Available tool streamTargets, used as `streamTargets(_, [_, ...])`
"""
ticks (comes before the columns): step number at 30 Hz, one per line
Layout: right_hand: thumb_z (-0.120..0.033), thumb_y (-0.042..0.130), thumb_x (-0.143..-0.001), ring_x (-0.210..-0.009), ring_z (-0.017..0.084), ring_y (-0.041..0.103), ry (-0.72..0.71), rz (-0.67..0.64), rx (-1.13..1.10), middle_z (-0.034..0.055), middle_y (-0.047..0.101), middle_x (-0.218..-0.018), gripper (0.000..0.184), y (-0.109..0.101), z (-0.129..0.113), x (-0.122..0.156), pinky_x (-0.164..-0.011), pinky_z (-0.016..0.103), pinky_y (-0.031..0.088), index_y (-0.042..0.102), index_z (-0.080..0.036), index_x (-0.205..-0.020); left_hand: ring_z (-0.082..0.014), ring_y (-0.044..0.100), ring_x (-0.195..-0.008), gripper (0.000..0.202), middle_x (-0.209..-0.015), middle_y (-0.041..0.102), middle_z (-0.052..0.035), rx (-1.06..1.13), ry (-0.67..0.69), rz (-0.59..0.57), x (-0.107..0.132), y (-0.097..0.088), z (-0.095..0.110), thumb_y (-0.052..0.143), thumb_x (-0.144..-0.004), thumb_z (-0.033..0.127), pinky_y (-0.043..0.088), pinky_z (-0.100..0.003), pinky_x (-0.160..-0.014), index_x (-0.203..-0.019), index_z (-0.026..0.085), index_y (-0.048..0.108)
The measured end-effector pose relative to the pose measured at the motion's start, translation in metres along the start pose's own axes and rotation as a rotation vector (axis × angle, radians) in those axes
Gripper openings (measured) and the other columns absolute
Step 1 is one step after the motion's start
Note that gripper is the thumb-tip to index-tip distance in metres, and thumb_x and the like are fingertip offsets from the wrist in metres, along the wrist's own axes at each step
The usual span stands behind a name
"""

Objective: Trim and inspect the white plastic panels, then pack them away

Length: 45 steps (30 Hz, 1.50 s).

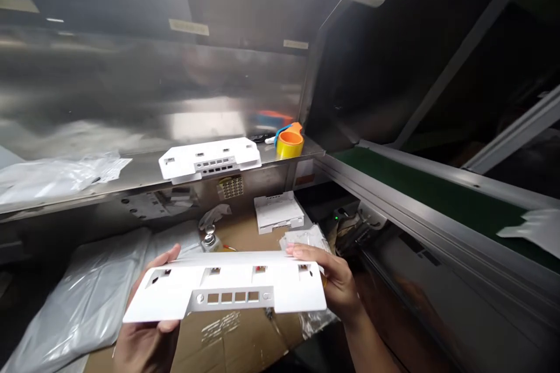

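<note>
A white plastic housing panel (234, 277) with a row of square port openings is held up in front of me, over the cardboard-covered bench. My left hand (151, 326) grips its left end, thumb below and fingers behind. At the right end my right hand (335, 280) holds it, fingers over the top edge. A similar white panel (210, 157) rests on the metal shelf beyond. Behind the held panel, another white casing (279, 211) lies on the bench, and a small bottle with a metal cap (210, 238) stands left of it.
On the metal shelf (144, 178) stand a yellow tape roll (289, 144) at the right and clear plastic bags (56, 175) at the left. Grey plastic-wrapped packs (96, 280) lie left of the cardboard (245, 341). A green conveyor belt (429, 198) runs along the right.
</note>
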State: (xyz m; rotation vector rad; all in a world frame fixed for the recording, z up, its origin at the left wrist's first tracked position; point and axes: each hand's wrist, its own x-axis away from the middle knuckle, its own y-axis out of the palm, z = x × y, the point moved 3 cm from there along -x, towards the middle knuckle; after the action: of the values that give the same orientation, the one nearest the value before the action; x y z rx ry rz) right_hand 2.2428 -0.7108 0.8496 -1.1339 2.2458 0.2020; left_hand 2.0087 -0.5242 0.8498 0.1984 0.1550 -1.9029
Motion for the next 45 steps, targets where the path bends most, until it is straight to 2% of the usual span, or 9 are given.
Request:
streamTargets(11, [-0.024, 0.063, -0.097, -0.117, 0.025, 0.071, 0.097, -0.077, -0.083, 0.0052, 0.076, -0.124, 0.029, 0.035, 0.021, -0.006, -0.102, 0.040, 0.058, 0.072, -0.032, -0.123, -0.0365, 0.049, -0.137, 0.078, -0.151, 0.055, -0.0098, -0.146, 0.026, 0.137, 0.021, -0.029, 0.019, 0.072, -0.075, 0.070, 0.036, -0.044, -0.118, -0.136, 0.023, 0.059])
streamTargets(24, [-0.031, 0.071, -0.090, -0.125, 0.031, 0.066, 0.214, -0.080, -0.098, 0.0083, 0.073, -0.129, 0.028, 0.039, 0.053, 0.011, -0.107, 0.045, 0.053, 0.072, -0.029, -0.118, -0.0370, 0.042, -0.146, 0.082, -0.148, 0.059, -0.0110, 0.031, 0.078, 0.220, 0.037, -0.028, 0.017, 0.087, -0.062, 0.062, 0.036, -0.048, -0.120, -0.132, 0.027, 0.063])
streamTargets(28, [-0.030, 0.071, -0.090, -0.125, 0.033, 0.065, 0.130, -0.084, -0.102, 0.0097, 0.072, -0.130, 0.031, 0.035, 0.054, 0.015, -0.107, 0.049, 0.053, 0.070, -0.028, -0.121, -0.0392, 0.037, -0.148, 0.082, -0.155, 0.053, -0.0105, 0.139, 0.070, 0.201, 0.039, -0.030, 0.011, 0.085, -0.059, 0.067, 0.035, -0.050, -0.120, -0.129, 0.029, 0.068])
streamTargets(31, [-0.028, 0.064, -0.095, -0.129, 0.035, 0.062, 0.004, -0.081, -0.082, 0.0099, 0.069, -0.136, 0.031, 0.028, 0.049, 0.018, -0.110, 0.056, 0.049, 0.068, -0.028, -0.126, -0.0378, 0.034, -0.150, 0.083, -0.161, 0.044, -0.0074, 0.430, -0.085, 0.187, 0.036, -0.035, 0.000, 0.049, -0.077, 0.088, 0.035, -0.053, -0.119, -0.135, 0.030, 0.066])
streamTargets(33, [-0.028, 0.053, -0.101, -0.132, 0.036, 0.059, -0.100, -0.098, -0.041, 0.0088, 0.067, -0.137, 0.030, 0.024, 0.042, 0.019, -0.110, 0.060, 0.048, 0.067, -0.029, -0.128, -0.0363, 0.041, -0.147, 0.087, -0.153, 0.054, -0.0105, 0.593, -0.299, 0.121, 0.034, -0.036, -0.009, 0.026, -0.087, 0.086, 0.037, -0.056, -0.117, -0.137, 0.025, 0.064])
streamTargets(37, [-0.030, 0.050, -0.103, -0.139, 0.038, 0.051, -0.269, -0.132, 0.114, 0.0063, 0.059, -0.148, 0.031, 0.021, 0.030, 0.018, -0.109, 0.062, 0.048, 0.070, -0.031, -0.126, -0.0368, 0.063, -0.127, 0.055, -0.107, 0.080, -0.0107, 0.777, -0.522, -0.143, 0.035, -0.034, -0.013, 0.054, -0.090, 0.065, 0.044, -0.054, -0.112, -0.106, 0.019, 0.080])
streamTargets(40, [-0.028, 0.062, -0.097, -0.144, 0.035, 0.047, -0.114, -0.048, 0.134, 0.0047, 0.049, -0.158, 0.040, 0.019, 0.038, 0.018, -0.114, 0.054, 0.047, 0.064, -0.034, -0.136, -0.0330, 0.074, -0.104, 0.024, -0.090, 0.083, -0.0036, 0.952, -0.487, -0.181, 0.036, -0.035, -0.010, 0.072, -0.076, 0.034, 0.051, -0.049, -0.106, -0.094, 0.021, 0.081])
streamTargets(43, [-0.031, 0.063, -0.097, -0.132, 0.029, 0.060, 0.242, 0.015, 0.071, 0.0086, 0.062, -0.145, 0.055, 0.014, 0.054, 0.025, -0.102, 0.036, 0.058, 0.050, -0.030, -0.150, -0.0318, 0.077, -0.091, 0.036, -0.090, 0.083, -0.0037, 1.014, -0.445, -0.146, 0.038, -0.038, -0.007, 0.071, -0.069, 0.027, 0.058, -0.048, -0.096, -0.103, 0.019, 0.078])
streamTargets(45, [-0.039, 0.061, -0.098, -0.121, 0.031, 0.068, 0.399, -0.056, 0.027, 0.0117, 0.070, -0.133, 0.048, 0.012, 0.061, 0.035, -0.092, 0.032, 0.062, 0.059, -0.024, -0.144, -0.0329, 0.077, -0.086, 0.046, -0.086, 0.082, -0.0042, 1.004, -0.441, -0.140, 0.040, -0.039, -0.006, 0.069, -0.066, 0.026, 0.060, -0.050, -0.092, -0.111, 0.018, 0.076])
